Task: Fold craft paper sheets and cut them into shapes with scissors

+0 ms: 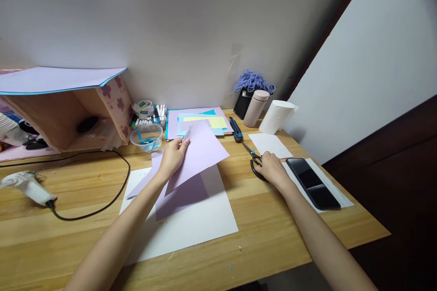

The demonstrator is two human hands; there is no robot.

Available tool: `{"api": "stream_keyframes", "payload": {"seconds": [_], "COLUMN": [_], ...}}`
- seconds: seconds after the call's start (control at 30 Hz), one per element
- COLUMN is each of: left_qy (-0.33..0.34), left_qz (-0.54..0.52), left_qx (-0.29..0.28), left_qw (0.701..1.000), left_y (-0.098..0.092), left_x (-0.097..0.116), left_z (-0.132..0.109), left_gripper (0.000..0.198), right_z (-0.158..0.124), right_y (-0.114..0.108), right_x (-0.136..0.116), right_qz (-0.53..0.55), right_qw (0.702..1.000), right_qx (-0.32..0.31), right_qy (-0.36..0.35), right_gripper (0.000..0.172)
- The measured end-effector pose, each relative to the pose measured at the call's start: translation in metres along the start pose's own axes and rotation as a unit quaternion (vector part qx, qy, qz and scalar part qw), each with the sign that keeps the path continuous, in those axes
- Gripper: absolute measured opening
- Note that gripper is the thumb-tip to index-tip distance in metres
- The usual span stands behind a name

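A sheet of lilac paper is pinched along its left edge by my left hand, raised and tilted above the table. Beneath it, more lilac paper rests on a large white sheet. On the right, my right hand has its fingers curled over one handle of black-handled scissors, which lie on the wood with blades pointing away to the left. Part of that handle is hidden by the fingers. Just beyond the blades is a utility knife.
A glue gun with a black cord and an open cardboard box stand left. Behind are a plastic bowl, markers and stacked coloured paper. A tumbler, tissue roll and phone are right.
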State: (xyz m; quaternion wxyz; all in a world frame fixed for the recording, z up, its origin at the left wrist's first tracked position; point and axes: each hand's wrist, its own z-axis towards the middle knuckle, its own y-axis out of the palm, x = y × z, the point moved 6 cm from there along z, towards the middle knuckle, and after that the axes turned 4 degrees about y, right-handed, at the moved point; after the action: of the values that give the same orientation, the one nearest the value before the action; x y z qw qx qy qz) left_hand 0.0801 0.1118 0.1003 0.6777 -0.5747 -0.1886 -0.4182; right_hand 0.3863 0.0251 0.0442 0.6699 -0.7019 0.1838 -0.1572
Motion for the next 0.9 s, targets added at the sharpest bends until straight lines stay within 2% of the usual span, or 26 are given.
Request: {"api": "stream_keyframes", "payload": {"seconds": [0.1,0.2,0.27,0.3,0.33,0.4,0.43,0.47,0.53,0.6,0.67,0.73,0.83,0.9], "left_qy": [0.005,0.011,0.016,0.019,0.022,0.03,0.036,0.04,0.042,0.035,0.017,-0.012,-0.064,-0.098], "left_qz": [-0.007,-0.008,-0.001,0.005,0.011,0.026,0.034,0.041,0.056,0.062,0.024,-0.049,-0.114,-0.112], "left_qx": [0.013,0.022,0.035,0.043,0.047,0.049,0.047,0.044,0.039,0.036,0.012,-0.059,-0.197,-0.242], "left_qw": [1.0,1.0,0.999,0.999,0.999,0.998,0.998,0.997,0.997,0.997,0.999,0.997,0.972,0.959], "left_y": [-0.002,-0.004,-0.007,-0.008,-0.009,-0.008,-0.007,-0.006,-0.005,-0.004,-0.003,0.004,0.019,0.025], "left_x": [0.002,0.006,0.009,0.01,0.012,0.015,0.016,0.018,0.019,0.018,0.016,0.011,0.002,-0.006], "left_z": [-0.001,-0.002,-0.003,-0.004,-0.006,-0.008,-0.009,-0.01,-0.012,-0.012,-0.01,-0.008,-0.011,-0.014], "left_gripper": [0.035,0.034,0.035,0.035,0.035,0.034,0.033,0.033,0.032,0.032,0.032,0.036,0.043,0.04], "right_z": [-0.011,-0.023,-0.028,-0.029,-0.028,-0.026,-0.026,-0.026,-0.024,-0.023,-0.021,-0.02,-0.02,-0.021], "right_y": [0.0,-0.015,-0.029,-0.034,-0.036,-0.032,-0.03,-0.029,-0.022,-0.013,-0.005,0.0,0.005,0.006], "right_x": [0.004,0.005,0.0,-0.006,-0.015,-0.043,-0.062,-0.076,-0.097,-0.107,-0.106,-0.098,-0.086,-0.082], "right_qz": [0.008,0.037,0.145,0.236,0.344,0.556,0.617,0.654,0.684,0.69,0.682,0.67,0.667,0.667], "right_qw": [0.999,0.999,0.988,0.97,0.938,0.824,0.769,0.73,0.696,0.692,0.71,0.73,0.739,0.74], "right_qx": [-0.031,0.006,0.043,0.045,0.022,-0.08,-0.137,-0.162,-0.182,-0.175,-0.144,-0.101,-0.06,-0.053], "right_qy": [-0.014,-0.028,-0.032,-0.033,-0.039,-0.067,-0.098,-0.113,-0.124,-0.119,-0.106,-0.089,-0.07,-0.066], "right_gripper": [0.028,0.02,0.016,0.016,0.018,0.03,0.033,0.036,0.036,0.038,0.041,0.044,0.046,0.046]}}
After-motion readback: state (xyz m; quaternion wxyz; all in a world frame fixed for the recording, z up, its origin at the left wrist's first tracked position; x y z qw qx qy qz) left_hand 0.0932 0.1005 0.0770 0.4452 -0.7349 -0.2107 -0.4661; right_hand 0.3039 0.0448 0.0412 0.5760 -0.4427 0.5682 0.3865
